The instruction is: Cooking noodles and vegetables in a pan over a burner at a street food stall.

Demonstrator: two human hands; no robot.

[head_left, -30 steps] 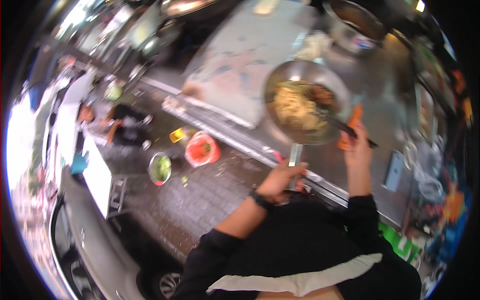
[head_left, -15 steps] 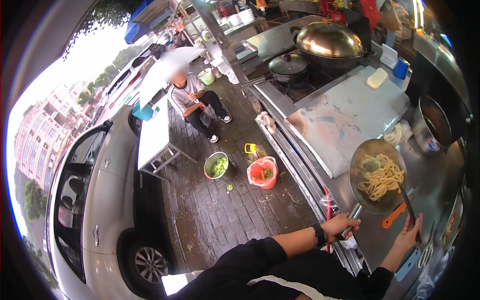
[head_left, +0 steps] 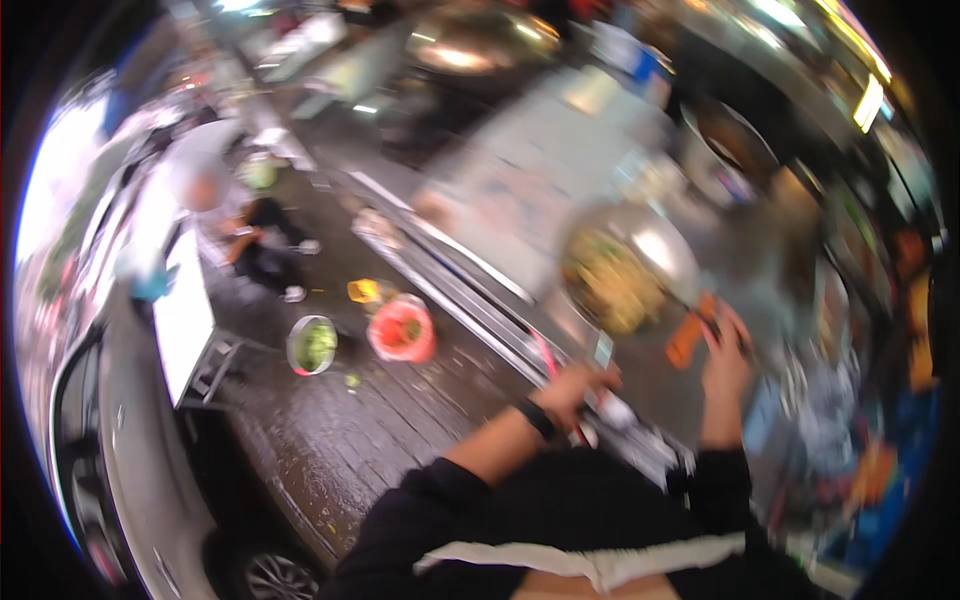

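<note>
The picture is smeared by motion. A round metal wok (head_left: 668, 250) sits on the steel counter, holding pale noodles (head_left: 618, 288) with some green among them. My left hand (head_left: 578, 392), a dark band at its wrist, is closed around the wok's handle (head_left: 601, 350) on the near left side. On the right, my right hand (head_left: 730, 350) is closed on the dark handle of a cooking utensil, which slants into the noodles; its working end is hidden. An orange strip-shaped thing (head_left: 688, 335) lies on the counter between the wok and my right hand.
Beyond the wok lie a flat metal sheet (head_left: 515, 185), a deep pot (head_left: 735, 155) and a domed lid (head_left: 480, 42). Left on the wet paving stand a pink-lined bucket (head_left: 402, 333), a pail of greens (head_left: 312, 347), a white table (head_left: 183, 320), a seated person (head_left: 268, 245) and a car (head_left: 140, 460).
My view has swung to the right, so the whole scene sits further left and is blurred. Both hands keep their holds; the wok is tilted differently, its inner far-right wall now showing bright.
</note>
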